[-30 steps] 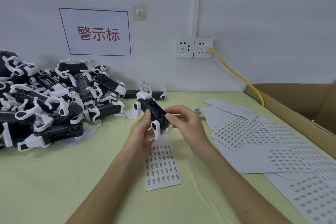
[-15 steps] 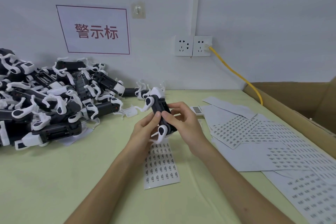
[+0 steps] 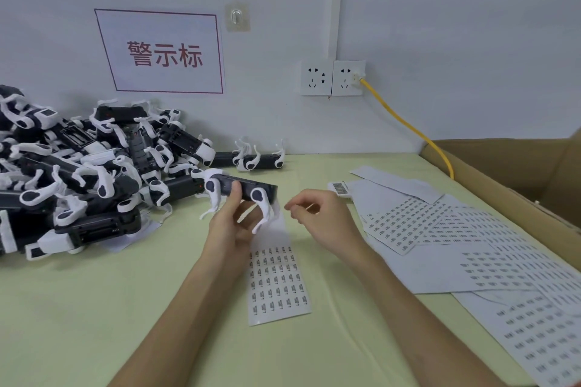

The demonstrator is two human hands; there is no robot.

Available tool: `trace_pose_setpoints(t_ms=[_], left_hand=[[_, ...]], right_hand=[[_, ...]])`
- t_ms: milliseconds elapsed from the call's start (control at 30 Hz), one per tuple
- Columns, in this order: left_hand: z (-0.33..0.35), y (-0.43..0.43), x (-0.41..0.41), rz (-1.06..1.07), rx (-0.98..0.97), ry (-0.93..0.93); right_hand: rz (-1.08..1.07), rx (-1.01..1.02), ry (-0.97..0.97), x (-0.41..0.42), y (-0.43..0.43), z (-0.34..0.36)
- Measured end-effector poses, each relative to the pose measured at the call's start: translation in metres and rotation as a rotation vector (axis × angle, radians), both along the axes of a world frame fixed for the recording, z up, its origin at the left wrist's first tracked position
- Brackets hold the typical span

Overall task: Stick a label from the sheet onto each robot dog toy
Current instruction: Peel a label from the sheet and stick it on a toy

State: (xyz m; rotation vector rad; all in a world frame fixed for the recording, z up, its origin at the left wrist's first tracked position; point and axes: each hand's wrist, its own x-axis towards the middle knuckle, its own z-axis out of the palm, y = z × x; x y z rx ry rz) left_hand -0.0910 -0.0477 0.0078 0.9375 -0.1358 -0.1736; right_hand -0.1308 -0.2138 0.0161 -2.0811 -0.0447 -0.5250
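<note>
My right hand (image 3: 317, 217) has come off the robot dog toy (image 3: 240, 190), which both hands were working on a moment ago; it now hovers just right of the toy, fingers loosely curled, holding nothing I can make out. My left hand (image 3: 232, 226) alone grips the toy from below, thumb over its black body, and has turned it level, legs hanging down, just above the far end of the label sheet (image 3: 276, 280) on the worktop (image 3: 78, 308). I judge this toy's label is pressed on, though I cannot see it. The pile of toys (image 3: 88, 173) lies to the toy's left, so next comes setting this one aside and peeling another label.
</note>
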Motion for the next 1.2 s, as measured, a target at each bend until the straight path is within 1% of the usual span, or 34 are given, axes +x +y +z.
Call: trace_pose_setpoints(t_ms=[100, 200, 300, 400, 467, 533, 600, 667, 733, 767, 800, 833, 967, 1033, 1100, 1200], left_hand=[[0.005, 0.004, 0.0, 0.07, -0.042, 0.039], [0.005, 0.006, 0.002, 0.087, -0.006, 0.068], [0.005, 0.006, 0.003, 0.109, 0.048, 0.089], [0.002, 0.008, 0.007, 0.119, 0.057, 0.096], [0.001, 0.009, 0.01, 0.139, 0.064, 0.09], [-0.001, 0.01, 0.011, 0.151, 0.065, 0.088], [-0.001, 0.011, 0.012, 0.144, 0.055, 0.083], [0.0, 0.011, 0.011, 0.14, 0.042, 0.06], [0.001, 0.01, 0.01, 0.138, 0.056, 0.032], [0.001, 0.009, 0.009, 0.139, 0.07, 0.021], [0.001, 0.009, 0.008, 0.141, 0.088, 0.01], [0.001, 0.009, 0.007, 0.144, 0.115, -0.004], [0.002, 0.003, 0.005, 0.128, 0.27, -0.096], [0.001, 0.002, 0.003, 0.118, 0.299, -0.133], [0.001, 0.0, 0.002, 0.115, 0.308, -0.163], [-0.001, 0.0, 0.002, 0.139, 0.338, -0.208]], right_hand=[[0.079, -0.233, 0.146, -0.001, 0.003, -0.008], [0.12, -0.435, 0.288, -0.002, 0.005, -0.012], [0.1, -0.553, 0.386, -0.004, 0.007, -0.011], [0.125, -0.652, 0.492, -0.006, 0.008, -0.011], [0.194, -0.598, 0.482, -0.006, 0.005, -0.008], [0.235, -0.438, 0.425, -0.005, 0.0, -0.006], [0.151, -0.334, 0.352, -0.006, 0.0, -0.005], [-0.005, -0.375, 0.295, -0.004, 0.001, -0.008], [-0.116, -0.524, 0.379, -0.004, 0.001, -0.011], [-0.128, -0.597, 0.428, -0.005, 0.002, -0.011], [-0.121, -0.625, 0.449, -0.005, 0.003, -0.01], [-0.091, -0.603, 0.452, -0.006, 0.004, -0.009], [0.159, -0.432, 0.461, -0.011, 0.006, 0.001], [0.227, -0.368, 0.451, -0.013, 0.006, 0.003], [0.192, -0.348, 0.415, -0.013, 0.004, 0.003], [0.072, -0.538, 0.42, -0.012, 0.002, 0.003]])
